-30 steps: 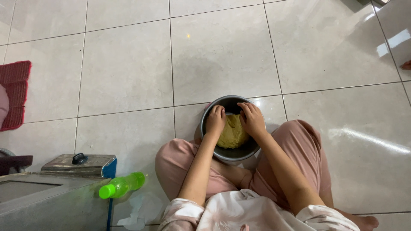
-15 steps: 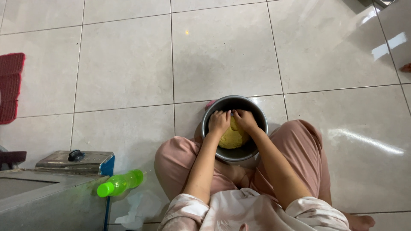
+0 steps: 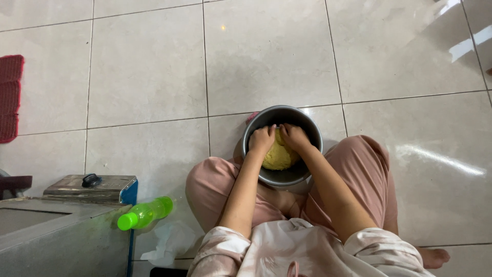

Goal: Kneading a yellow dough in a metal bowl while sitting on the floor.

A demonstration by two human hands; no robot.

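pressing into a yellow dough mass inside a round metal bowl, just below centre of frame, with both hands down in the bowl. left hand curled to a loose fist on the upper-left shoulder of the dough, knuckles up, fingers folded in and bearing on it rather than closed round it. right hand likewise bent over the upper-right shoulder, fingertips tucked toward the middle, touching the dough. dough directly beneath and between the two hands, bulk extending toward the lower edge of the bowl, no clear long axis. both hands equally near, knuckles almost meeting at top centre. bowl set on pale floor tiles between crossed knees. green bottle lying at lower left, well apart
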